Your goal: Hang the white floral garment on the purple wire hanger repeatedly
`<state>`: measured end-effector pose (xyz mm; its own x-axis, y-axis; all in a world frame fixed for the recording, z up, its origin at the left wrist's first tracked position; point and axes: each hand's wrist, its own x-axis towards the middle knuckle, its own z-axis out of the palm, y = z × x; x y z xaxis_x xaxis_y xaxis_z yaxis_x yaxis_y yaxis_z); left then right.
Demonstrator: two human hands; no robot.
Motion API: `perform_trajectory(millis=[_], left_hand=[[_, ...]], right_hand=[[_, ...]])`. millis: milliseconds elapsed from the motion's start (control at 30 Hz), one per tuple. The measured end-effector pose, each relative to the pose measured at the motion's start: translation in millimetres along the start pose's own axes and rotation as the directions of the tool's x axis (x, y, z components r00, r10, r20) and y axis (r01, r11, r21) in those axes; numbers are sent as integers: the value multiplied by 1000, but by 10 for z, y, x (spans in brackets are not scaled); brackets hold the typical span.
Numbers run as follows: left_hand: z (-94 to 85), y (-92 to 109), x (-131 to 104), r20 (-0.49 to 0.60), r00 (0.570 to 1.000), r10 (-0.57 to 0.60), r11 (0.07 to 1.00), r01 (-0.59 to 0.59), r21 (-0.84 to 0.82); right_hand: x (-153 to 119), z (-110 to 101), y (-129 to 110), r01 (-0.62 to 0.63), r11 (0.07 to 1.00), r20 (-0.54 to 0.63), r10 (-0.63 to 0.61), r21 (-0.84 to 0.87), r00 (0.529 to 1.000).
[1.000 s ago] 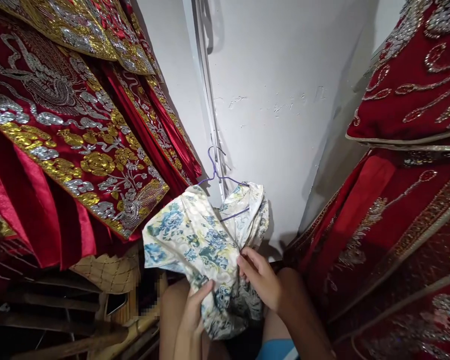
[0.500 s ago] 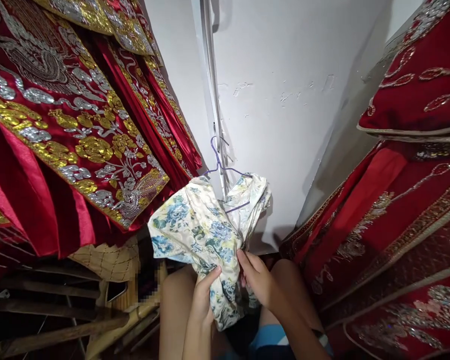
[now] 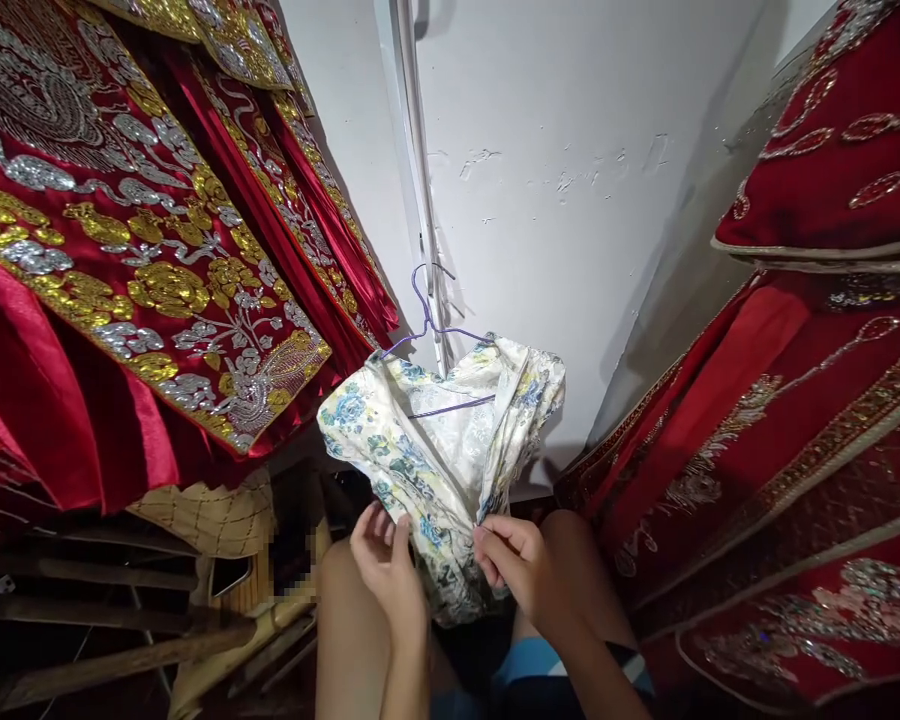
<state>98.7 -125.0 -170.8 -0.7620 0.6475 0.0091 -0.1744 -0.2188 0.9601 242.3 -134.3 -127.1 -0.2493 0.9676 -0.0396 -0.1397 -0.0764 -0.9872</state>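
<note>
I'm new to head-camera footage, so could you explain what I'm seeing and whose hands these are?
There's no machine here. The camera sits on a person's head, looking forward and down at their own bare hands. A flowered shirt on a purple hanger is before them, with a pale wall behind. The right hand pinches the shirt below its open neckline. The left hand is at the shirt's side; its grip is unclear. Shiny, decorated red clothes appear on both sides.

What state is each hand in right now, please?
Left hand: open, loosely curled at the edge of the floral garment; contact unclear.
Right hand: closed, pinching the front of the floral garment.
</note>
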Motion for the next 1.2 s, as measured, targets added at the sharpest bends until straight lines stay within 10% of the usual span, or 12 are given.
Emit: perform_trajectory(millis=[100, 333, 500, 733, 967, 1133, 1200], left_hand=[[-28, -140, -186, 192, 931, 311, 940, -331, 82], [166, -24, -243, 716, 689, 113, 941, -306, 145], [213, 5, -87, 776, 610, 159, 873, -454, 178], [-18, -200, 222, 840, 540, 53, 801, -525, 287], [128, 156, 653, 953, 302, 15, 686, -697, 210], [534, 898, 790, 756, 523, 393, 730, -677, 88], [712, 1174, 828, 720, 482, 499, 669, -743, 34]], right_hand=[[24, 32, 24, -2, 1000, 37, 3, -26, 999], [173, -28, -102, 60, 987, 95, -47, -146, 994], [447, -98, -543, 145, 965, -2, -149, -216, 989], [1197, -30, -1311, 197, 970, -67, -189, 143, 980], [1209, 111, -1391, 273, 956, -26, -272, 105, 962], [1095, 134, -1307, 309, 951, 26, -309, 17, 951], [1055, 149, -1334, 331, 943, 60, -329, -30, 942]])
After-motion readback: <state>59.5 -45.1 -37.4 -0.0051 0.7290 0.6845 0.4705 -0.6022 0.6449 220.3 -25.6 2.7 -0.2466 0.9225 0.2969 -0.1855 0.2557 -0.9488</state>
